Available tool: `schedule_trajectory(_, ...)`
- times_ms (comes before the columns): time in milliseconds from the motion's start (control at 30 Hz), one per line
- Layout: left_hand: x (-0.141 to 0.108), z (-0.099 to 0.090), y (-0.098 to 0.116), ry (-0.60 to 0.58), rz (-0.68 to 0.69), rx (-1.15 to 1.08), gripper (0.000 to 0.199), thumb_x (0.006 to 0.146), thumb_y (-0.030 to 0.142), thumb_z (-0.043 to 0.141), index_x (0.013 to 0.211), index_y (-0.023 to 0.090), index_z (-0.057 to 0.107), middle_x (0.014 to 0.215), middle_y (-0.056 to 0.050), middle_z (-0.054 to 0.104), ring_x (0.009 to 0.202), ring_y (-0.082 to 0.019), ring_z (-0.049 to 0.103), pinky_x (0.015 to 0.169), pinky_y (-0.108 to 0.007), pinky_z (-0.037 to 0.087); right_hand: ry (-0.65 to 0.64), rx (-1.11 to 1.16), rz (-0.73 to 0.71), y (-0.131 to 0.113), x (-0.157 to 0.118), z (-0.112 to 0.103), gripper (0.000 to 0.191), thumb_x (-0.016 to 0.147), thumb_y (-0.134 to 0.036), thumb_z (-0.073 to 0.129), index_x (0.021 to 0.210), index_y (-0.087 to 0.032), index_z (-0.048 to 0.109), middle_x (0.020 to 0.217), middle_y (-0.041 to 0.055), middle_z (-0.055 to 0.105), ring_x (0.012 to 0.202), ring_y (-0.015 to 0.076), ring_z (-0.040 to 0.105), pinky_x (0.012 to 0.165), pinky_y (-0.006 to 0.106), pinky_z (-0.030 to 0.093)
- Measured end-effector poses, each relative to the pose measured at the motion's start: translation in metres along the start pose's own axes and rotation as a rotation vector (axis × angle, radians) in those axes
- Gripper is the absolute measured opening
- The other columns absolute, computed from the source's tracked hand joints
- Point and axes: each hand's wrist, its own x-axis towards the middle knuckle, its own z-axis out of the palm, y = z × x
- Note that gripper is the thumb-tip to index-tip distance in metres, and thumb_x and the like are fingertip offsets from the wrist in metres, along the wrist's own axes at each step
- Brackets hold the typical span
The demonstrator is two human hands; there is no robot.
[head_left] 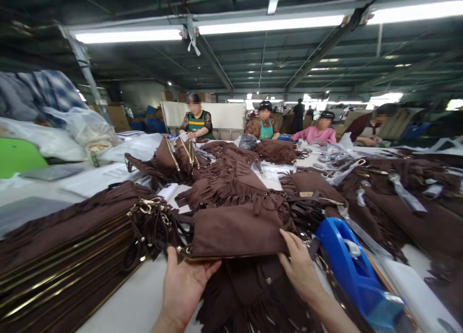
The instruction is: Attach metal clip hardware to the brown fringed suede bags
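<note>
Left hand (184, 285) cupped under brown bag (237, 232); right hand (298, 265) fingers apparently pressing its right edge.
</note>
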Motion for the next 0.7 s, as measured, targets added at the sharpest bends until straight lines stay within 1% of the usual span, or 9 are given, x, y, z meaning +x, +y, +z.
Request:
schedule_trajectory(100,-0.003,-0.002,0.005,-0.019,-0.045,0.009,0.059,0.091,0.054,0.027,0.088,0.009,0.064,0.093,-0.020,0.068,0.091,-0.034,0.064,0.077,-0.054,0.052,0.071,0.035,-0.048,0.003,-0.001,-0.002,0.044,0.083,-0.016,0.037,0.126,-0.019,0.043,0.118,0.0114,0.050,0.110,0.0249,0.052,0.092,0.046,0.048)
schedule_trajectory(200,0.000,-0.005,0.010,0.017,-0.064,0.054,0.052,0.092,0.049,0.028,0.087,0.010,0.061,0.088,-0.017,0.069,0.084,-0.031,0.066,0.070,-0.048,0.055,0.132,0.073,-0.082,-0.001,-0.002,-0.007,0.043,0.082,-0.014,0.036,0.123,-0.021,0.047,0.114,0.0096,0.053,0.106,0.0232,0.054,0.091,0.043,0.049)
schedule_trajectory(267,0.003,-0.008,0.011,0.072,-0.069,0.096,0.039,0.093,0.040,0.034,0.087,0.011,0.060,0.084,-0.013,0.069,0.075,-0.026,0.067,0.063,-0.044,0.057,0.152,0.117,-0.082,-0.006,-0.003,-0.013,0.042,0.081,-0.014,0.038,0.120,-0.022,0.050,0.113,0.0086,0.055,0.104,0.0222,0.055,0.090,0.041,0.049)
schedule_trajectory(367,0.007,-0.011,0.010,0.189,-0.068,0.149,0.016,0.090,0.019,0.043,0.088,0.013,0.058,0.077,-0.006,0.070,0.064,-0.020,0.066,0.053,-0.035,0.056,0.163,0.223,-0.036,-0.016,-0.004,-0.025,0.039,0.079,-0.017,0.046,0.117,-0.022,0.053,0.112,0.0080,0.057,0.106,0.0223,0.054,0.092,0.040,0.047)
schedule_trajectory(433,0.010,-0.015,0.009,0.265,-0.071,0.164,0.014,0.087,0.012,0.044,0.085,0.014,0.058,0.073,-0.004,0.069,0.059,-0.018,0.064,0.048,-0.031,0.055,0.142,0.341,0.042,-0.024,-0.006,-0.034,0.039,0.076,-0.019,0.053,0.114,-0.021,0.055,0.112,0.0083,0.058,0.106,0.0231,0.054,0.091,0.040,0.046)
schedule_trajectory(500,0.013,-0.019,0.010,0.332,-0.076,0.160,0.016,0.085,0.010,0.042,0.082,0.015,0.057,0.070,-0.002,0.067,0.056,-0.017,0.063,0.046,-0.029,0.054,0.065,0.533,0.178,-0.032,-0.007,-0.042,0.043,0.071,-0.020,0.059,0.114,-0.021,0.056,0.110,0.0077,0.060,0.098,0.0222,0.057,0.087,0.038,0.047)
schedule_trajectory(600,0.021,-0.024,0.014,0.412,-0.077,0.145,0.019,0.083,0.010,0.041,0.078,0.017,0.057,0.069,0.001,0.066,0.055,-0.015,0.062,0.044,-0.028,0.053,-0.115,0.986,0.415,-0.044,-0.009,-0.050,0.052,0.065,-0.021,0.068,0.115,-0.022,0.054,0.096,0.0036,0.065,0.084,0.0177,0.060,0.079,0.033,0.048)
schedule_trajectory(633,0.023,-0.025,0.016,0.425,-0.072,0.142,0.019,0.083,0.010,0.041,0.077,0.018,0.058,0.070,0.001,0.066,0.055,-0.015,0.062,0.043,-0.028,0.053,-0.158,1.140,0.467,-0.047,-0.010,-0.052,0.055,0.063,-0.021,0.071,0.115,-0.022,0.054,0.091,0.0022,0.066,0.081,0.0164,0.061,0.077,0.031,0.048)
schedule_trajectory(700,0.025,-0.030,0.018,0.417,-0.049,0.139,0.020,0.084,0.012,0.041,0.076,0.019,0.058,0.073,0.002,0.066,0.058,-0.015,0.062,0.044,-0.027,0.054,-0.185,1.367,0.528,-0.053,-0.013,-0.054,0.057,0.060,-0.022,0.077,0.114,-0.023,0.055,0.091,0.0011,0.067,0.081,0.0147,0.062,0.077,0.029,0.048)
